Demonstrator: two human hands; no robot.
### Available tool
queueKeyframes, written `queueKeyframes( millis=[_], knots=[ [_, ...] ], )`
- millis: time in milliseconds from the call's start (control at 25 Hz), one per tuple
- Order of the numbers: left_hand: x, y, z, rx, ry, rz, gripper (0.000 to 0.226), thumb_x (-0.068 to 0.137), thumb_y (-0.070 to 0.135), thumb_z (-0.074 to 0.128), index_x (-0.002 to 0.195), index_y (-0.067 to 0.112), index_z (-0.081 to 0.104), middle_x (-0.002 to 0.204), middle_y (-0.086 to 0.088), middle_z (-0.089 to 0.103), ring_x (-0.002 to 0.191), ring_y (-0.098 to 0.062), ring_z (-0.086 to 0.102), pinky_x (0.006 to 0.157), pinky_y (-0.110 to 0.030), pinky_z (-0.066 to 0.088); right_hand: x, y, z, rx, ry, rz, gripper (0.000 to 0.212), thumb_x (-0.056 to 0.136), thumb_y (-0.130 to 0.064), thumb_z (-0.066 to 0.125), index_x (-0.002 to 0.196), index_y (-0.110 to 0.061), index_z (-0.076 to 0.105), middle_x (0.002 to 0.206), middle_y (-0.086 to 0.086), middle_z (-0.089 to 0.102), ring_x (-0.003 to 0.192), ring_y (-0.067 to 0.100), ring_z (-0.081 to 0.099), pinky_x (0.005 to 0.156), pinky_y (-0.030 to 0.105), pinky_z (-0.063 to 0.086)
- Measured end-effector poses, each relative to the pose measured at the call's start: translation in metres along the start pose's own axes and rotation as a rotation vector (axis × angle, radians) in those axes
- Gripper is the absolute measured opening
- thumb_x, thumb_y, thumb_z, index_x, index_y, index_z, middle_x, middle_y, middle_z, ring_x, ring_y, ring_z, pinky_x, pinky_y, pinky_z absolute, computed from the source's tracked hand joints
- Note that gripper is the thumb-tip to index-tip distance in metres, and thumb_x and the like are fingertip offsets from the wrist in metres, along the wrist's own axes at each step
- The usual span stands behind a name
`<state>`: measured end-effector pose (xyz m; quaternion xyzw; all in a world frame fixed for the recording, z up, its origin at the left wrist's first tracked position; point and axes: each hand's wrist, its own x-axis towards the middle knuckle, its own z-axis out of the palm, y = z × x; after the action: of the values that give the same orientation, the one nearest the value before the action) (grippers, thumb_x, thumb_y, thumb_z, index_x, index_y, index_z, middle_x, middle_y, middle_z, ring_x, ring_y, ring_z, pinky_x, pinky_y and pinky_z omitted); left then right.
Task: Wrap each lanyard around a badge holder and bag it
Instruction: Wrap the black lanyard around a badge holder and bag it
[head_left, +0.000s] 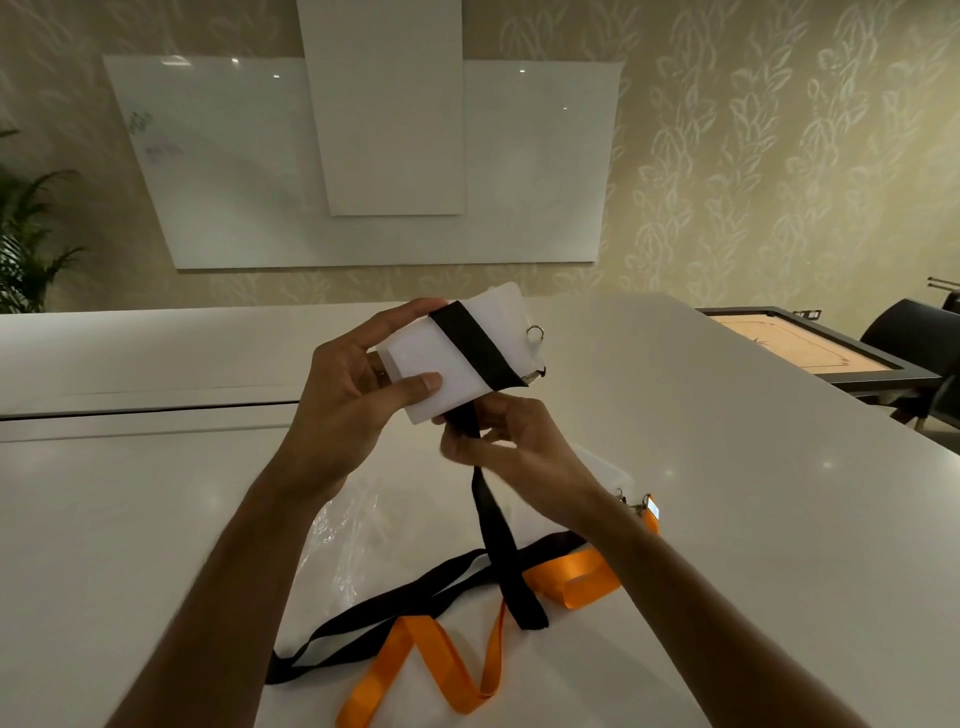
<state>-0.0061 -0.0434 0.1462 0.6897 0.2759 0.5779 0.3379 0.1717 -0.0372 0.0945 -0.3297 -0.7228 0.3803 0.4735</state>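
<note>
My left hand grips a white badge holder above the table, thumb on its front, fingers behind its top edge. A black lanyard crosses the holder's face once as a diagonal band. Its strap continues down from the holder's lower edge through my right hand, which pinches it just below the holder. The loose tail hangs to the table. A metal ring shows at the holder's right end.
On the white table lie an orange lanyard, another black lanyard and clear plastic bags. More holders with clips sit behind my right wrist. A carrom board and chair stand at far right.
</note>
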Motion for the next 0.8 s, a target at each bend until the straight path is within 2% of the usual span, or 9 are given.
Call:
queueKeyframes(
  millis=[80, 200, 280, 400, 480, 640, 800],
  knots=[
    [0.0, 0.001, 0.001, 0.044, 0.008, -0.001, 0.05, 0.073, 0.016, 0.071, 0.118, 0.032, 0.059, 0.11, 0.019, 0.065, 0.101, -0.007, 0.063, 0.073, -0.021, 0.056, -0.001, 0.001, 0.006, -0.188, 0.089, -0.028, 0.015, 0.089, -0.028, 0.069, 0.101, -0.022, 0.074, 0.1, -0.014, 0.074, 0.097, 0.007, 0.065, 0.089, 0.037, 0.049],
    [0.0, 0.004, 0.0, 0.063, 0.003, 0.021, 0.05, 0.072, 0.019, 0.07, 0.119, 0.033, 0.058, 0.112, 0.018, 0.064, 0.102, -0.007, 0.063, 0.073, -0.02, 0.056, 0.002, 0.0, 0.004, -0.123, 0.154, -0.016, 0.015, 0.095, -0.019, 0.063, 0.104, -0.017, 0.075, 0.103, -0.007, 0.073, 0.097, 0.01, 0.066, 0.087, 0.037, 0.053],
    [0.0, 0.005, -0.003, 0.097, 0.012, 0.041, 0.051, 0.073, 0.021, 0.071, 0.118, 0.039, 0.057, 0.11, 0.022, 0.064, 0.099, -0.007, 0.064, 0.071, -0.017, 0.055, 0.002, 0.0, -0.002, -0.002, 0.144, -0.001, 0.015, 0.096, -0.012, 0.06, 0.104, -0.015, 0.073, 0.087, -0.006, 0.073, 0.085, 0.009, 0.067, 0.084, 0.028, 0.053],
    [0.001, 0.003, -0.008, 0.208, 0.045, 0.039, 0.055, 0.077, 0.019, 0.073, 0.117, 0.048, 0.052, 0.1, 0.03, 0.064, 0.09, -0.005, 0.066, 0.066, -0.013, 0.053, 0.001, -0.001, -0.006, 0.1, 0.102, 0.031, 0.01, 0.097, -0.012, 0.059, 0.101, -0.01, 0.068, 0.068, -0.002, 0.07, 0.064, 0.009, 0.061, 0.07, 0.016, 0.046],
    [0.002, -0.001, -0.01, 0.285, 0.082, 0.015, 0.053, 0.077, 0.018, 0.076, 0.116, 0.043, 0.051, 0.09, 0.025, 0.067, 0.081, -0.002, 0.067, 0.061, -0.011, 0.051, 0.0, -0.002, -0.006, 0.085, 0.078, 0.054, 0.01, 0.097, -0.015, 0.06, 0.093, -0.009, 0.067, 0.063, -0.001, 0.067, 0.053, 0.006, 0.057, 0.06, 0.014, 0.044],
    [0.003, -0.012, -0.014, 0.425, 0.182, -0.034, 0.038, 0.073, 0.024, 0.08, 0.105, 0.024, 0.06, 0.081, 0.009, 0.071, 0.068, -0.005, 0.069, 0.055, -0.012, 0.048, -0.001, -0.01, -0.016, 0.002, -0.019, 0.167, 0.029, 0.096, -0.028, 0.061, 0.075, -0.008, 0.065, 0.058, 0.002, 0.063, 0.045, 0.014, 0.054, 0.051, 0.019, 0.046],
    [0.003, -0.02, -0.013, 0.584, 0.193, -0.014, 0.034, 0.076, 0.022, 0.078, 0.107, 0.016, 0.064, 0.082, 0.006, 0.068, 0.073, -0.003, 0.067, 0.059, -0.009, 0.05, -0.007, -0.027, -0.024, -0.036, -0.1, 0.164, 0.034, 0.097, -0.032, 0.059, 0.072, -0.009, 0.063, 0.059, 0.002, 0.062, 0.042, 0.012, 0.05, 0.047, 0.016, 0.042]
  ],
)
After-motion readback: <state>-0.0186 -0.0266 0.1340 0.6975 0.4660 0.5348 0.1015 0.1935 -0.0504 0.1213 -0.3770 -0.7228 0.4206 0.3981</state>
